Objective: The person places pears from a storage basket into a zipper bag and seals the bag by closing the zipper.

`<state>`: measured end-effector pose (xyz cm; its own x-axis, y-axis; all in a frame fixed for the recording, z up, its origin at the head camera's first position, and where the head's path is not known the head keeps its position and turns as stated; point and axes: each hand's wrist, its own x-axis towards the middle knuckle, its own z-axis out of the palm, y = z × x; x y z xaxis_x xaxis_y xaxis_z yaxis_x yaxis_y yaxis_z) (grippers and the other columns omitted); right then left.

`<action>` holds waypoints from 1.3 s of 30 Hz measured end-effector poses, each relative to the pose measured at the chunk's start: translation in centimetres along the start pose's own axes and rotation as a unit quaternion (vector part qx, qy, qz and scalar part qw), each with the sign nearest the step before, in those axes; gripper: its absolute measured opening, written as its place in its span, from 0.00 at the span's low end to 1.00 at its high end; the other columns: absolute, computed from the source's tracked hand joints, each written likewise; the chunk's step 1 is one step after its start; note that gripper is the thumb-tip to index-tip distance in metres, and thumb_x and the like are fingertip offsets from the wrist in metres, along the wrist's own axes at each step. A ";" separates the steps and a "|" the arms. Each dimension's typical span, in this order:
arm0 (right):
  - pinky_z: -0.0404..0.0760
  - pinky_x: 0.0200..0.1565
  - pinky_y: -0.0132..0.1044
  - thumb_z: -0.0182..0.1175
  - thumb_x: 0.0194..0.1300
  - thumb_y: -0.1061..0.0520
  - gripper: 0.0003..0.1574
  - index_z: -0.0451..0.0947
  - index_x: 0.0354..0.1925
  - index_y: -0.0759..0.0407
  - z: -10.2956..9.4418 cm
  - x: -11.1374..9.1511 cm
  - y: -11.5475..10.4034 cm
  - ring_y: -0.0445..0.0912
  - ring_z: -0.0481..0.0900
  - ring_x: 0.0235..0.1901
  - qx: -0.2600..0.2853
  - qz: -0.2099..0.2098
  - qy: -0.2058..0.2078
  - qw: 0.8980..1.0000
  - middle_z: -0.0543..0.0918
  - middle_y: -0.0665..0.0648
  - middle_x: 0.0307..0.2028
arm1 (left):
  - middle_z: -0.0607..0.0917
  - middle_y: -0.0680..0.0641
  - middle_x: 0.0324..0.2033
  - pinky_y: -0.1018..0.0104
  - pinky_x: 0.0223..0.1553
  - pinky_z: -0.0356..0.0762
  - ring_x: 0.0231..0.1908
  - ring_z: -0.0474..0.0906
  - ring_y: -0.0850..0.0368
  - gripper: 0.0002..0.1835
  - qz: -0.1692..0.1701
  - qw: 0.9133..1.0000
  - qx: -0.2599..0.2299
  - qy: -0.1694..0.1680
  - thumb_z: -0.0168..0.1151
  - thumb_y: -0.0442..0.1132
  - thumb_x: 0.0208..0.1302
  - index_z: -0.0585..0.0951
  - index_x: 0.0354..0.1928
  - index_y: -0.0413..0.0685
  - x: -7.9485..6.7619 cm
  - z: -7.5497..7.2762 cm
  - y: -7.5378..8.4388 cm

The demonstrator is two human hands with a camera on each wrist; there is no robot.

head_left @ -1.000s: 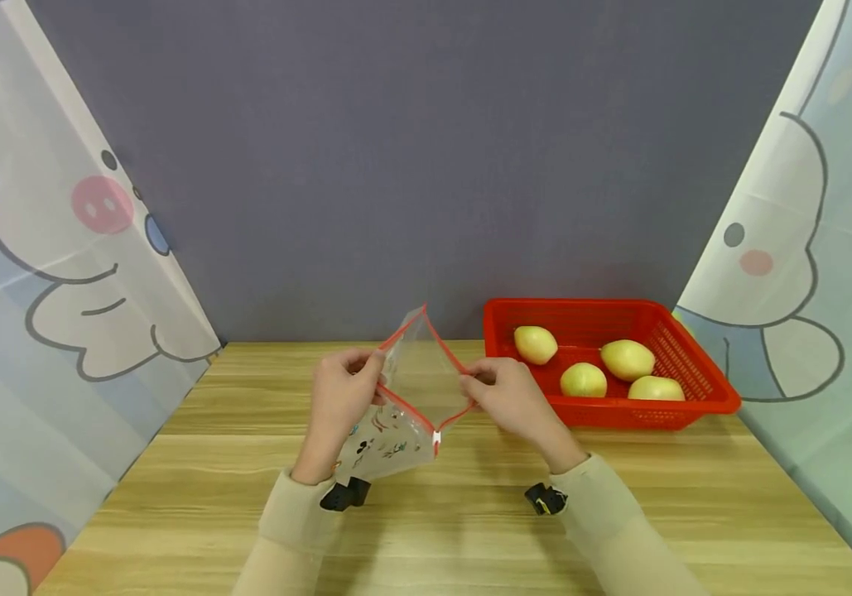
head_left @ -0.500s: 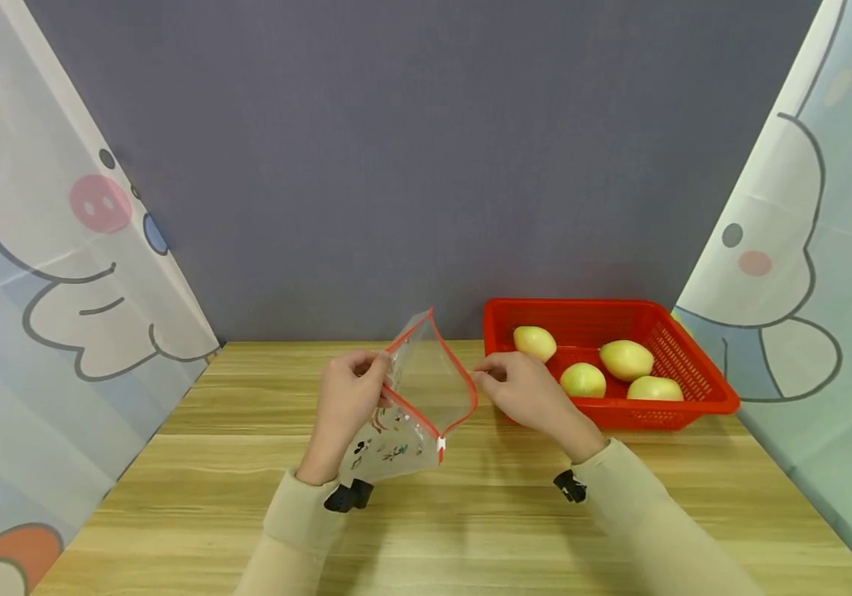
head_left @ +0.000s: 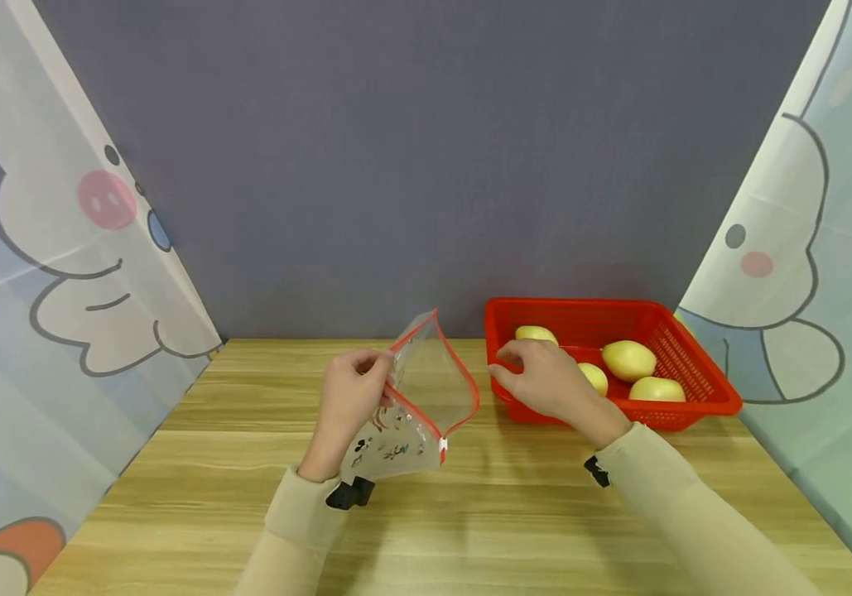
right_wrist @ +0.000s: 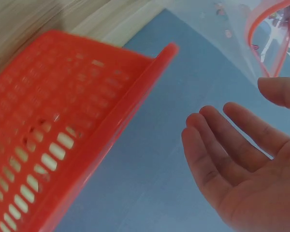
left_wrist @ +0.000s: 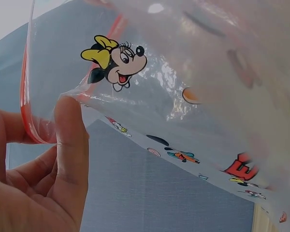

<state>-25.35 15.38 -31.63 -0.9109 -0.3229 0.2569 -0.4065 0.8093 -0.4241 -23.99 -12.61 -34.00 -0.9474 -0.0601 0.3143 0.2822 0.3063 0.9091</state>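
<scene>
My left hand (head_left: pixel 354 397) pinches the edge of a clear zip bag (head_left: pixel 429 377) between thumb and fingers. The bag has a red zip strip and printed cartoon figures, and its mouth gapes wide; a white slider (head_left: pixel 444 445) sits at the near corner. In the left wrist view the thumb (left_wrist: pixel 70 140) presses the plastic below a printed mouse head. My right hand (head_left: pixel 545 381) is apart from the bag, over the left front of a red basket (head_left: pixel 709 397). Its fingers (right_wrist: pixel 232 140) are relaxed and hold nothing in the right wrist view.
Several pale yellow-green fruits lie in the basket, among them one fruit (head_left: pixel 629 360) in the middle and another (head_left: pixel 657 389) by the front wall. A wooden table (head_left: pixel 426 538) carries everything. A grey panel (head_left: pixel 426 165) stands behind, with printed cloths at both sides.
My right hand has let go of the bag's right edge and moved right, over the basket's front left. The left hand keeps its pinch and has shifted slightly right.
</scene>
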 end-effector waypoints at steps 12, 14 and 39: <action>0.80 0.56 0.59 0.61 0.71 0.42 0.31 0.80 0.60 0.65 -1.2 0.4 1.8 0.59 0.81 0.55 -0.043 0.010 -0.009 0.999 0.82 0.63 0.57 | 0.84 0.42 0.25 0.56 0.20 0.85 0.16 0.82 0.51 0.14 -0.003 1.000 0.007 0.008 0.61 0.42 0.74 0.88 0.41 0.39 -0.1 0.1 0.3; 0.79 0.57 0.60 0.60 0.71 0.42 0.32 0.79 0.60 0.65 -1.4 0.5 2.2 0.59 0.80 0.56 -0.043 0.010 -0.011 0.999 0.81 0.64 0.59 | 0.84 0.43 0.24 0.55 0.20 0.85 0.16 0.82 0.51 0.13 -0.005 1.000 0.008 0.010 0.61 0.42 0.74 0.88 0.40 0.39 -0.1 0.1 0.3; 0.77 0.59 0.62 0.58 0.71 0.36 0.40 0.76 0.62 0.69 -1.7 0.9 7.2 0.63 0.77 0.57 -0.050 0.057 -0.038 0.996 0.80 0.69 0.58 | 0.85 0.41 0.25 0.49 0.23 0.86 0.16 0.81 0.52 0.13 -0.007 1.000 0.009 0.010 0.60 0.42 0.74 0.88 0.40 0.40 -0.3 0.3 0.5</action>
<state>-29.04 21.79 -32.97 -0.9549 -0.2593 0.1447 -0.2948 0.8864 -0.3569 -23.60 -12.17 -33.74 -0.9479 -0.0828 0.3076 0.2666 0.3225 0.9083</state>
